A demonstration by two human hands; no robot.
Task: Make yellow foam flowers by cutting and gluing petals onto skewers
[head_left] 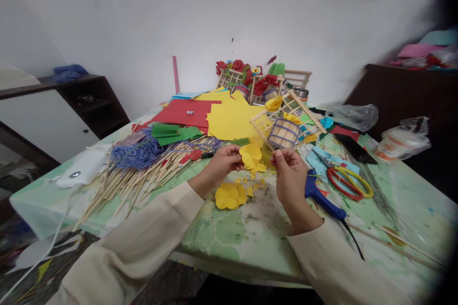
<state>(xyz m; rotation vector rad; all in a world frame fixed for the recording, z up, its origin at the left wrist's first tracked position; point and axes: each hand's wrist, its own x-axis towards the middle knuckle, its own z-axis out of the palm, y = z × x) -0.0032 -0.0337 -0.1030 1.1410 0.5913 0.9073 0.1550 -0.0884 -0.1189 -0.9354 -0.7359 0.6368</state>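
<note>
My left hand (222,162) pinches a yellow paper flower piece (252,157) above the green table (229,228). My right hand (290,174) is closed with its fingertips up, just right of that paper; what it pinches is too small to make out. A finished yellow paper flower (230,195) lies on the table under my hands, with small yellow scraps around it. Behind my hands a wooden stick frame with a small stick basket (284,132) and yellow flowers leans tilted.
Yellow (232,119), red (184,112) and green paper sheets, a pile of wooden sticks (143,176) and blue yarn (138,152) lie to the left. A blue glue gun (322,198) and red-yellow scissors (348,183) sit to the right. Frames with red flowers (246,81) stand by the wall.
</note>
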